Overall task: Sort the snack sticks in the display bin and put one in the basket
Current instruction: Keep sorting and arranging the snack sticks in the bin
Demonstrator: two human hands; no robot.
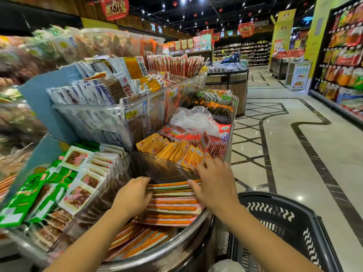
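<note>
The snack sticks (172,203) lay as a flat stack in the near right part of the display bin (182,235), long sides across, their right ends reaching its curved front rim. I held them from both ends so they would square up against each other. My left hand (133,195) had its fingers bent down over the stack's left ends, gripping them; I could not tell where the thumb sat. My right hand (214,185) lay over the right ends with the fingers spread wide and fairly straight, pressing rather than clutching, which I judge was to push the ends level.

Below the stack, toward the bin's near edge, more loose sticks (137,242) lay slanted and overlapping, so I judge the sorting was only partly done and none had gone to the basket yet.

Just beyond my right fingers, yellow packets (176,152) stood on edge in the next compartment behind a clear divider. A crumpled plastic bag (192,118) sat on the goods farther back. Green packets (33,197) filled the bin to the left.

The black basket (275,195) stood just right of the bin's front rim, below my right forearm, close enough that dropping one stick in should need only a short swing of that hand.
</note>
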